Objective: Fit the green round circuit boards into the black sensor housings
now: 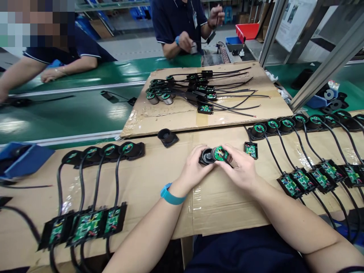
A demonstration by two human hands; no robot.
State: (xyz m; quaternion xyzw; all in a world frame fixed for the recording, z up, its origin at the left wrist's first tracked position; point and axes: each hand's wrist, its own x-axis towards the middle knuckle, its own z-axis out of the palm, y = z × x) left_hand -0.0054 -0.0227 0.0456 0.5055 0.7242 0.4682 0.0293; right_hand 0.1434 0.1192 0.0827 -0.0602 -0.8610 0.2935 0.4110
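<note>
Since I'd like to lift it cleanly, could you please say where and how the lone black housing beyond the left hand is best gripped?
I would grip the black housing by its round outer wall, above the wider flange, coming from above and the near side: it appears to stand flange down, with the edge of the upper cardboard sheet close behind.

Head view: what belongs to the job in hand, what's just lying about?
Job:
black housing, in the left hand
round green board, in the right hand
likely the loose black housing, open board case and wired units

Seemingly lying about:
red bin
blue stool
</note>
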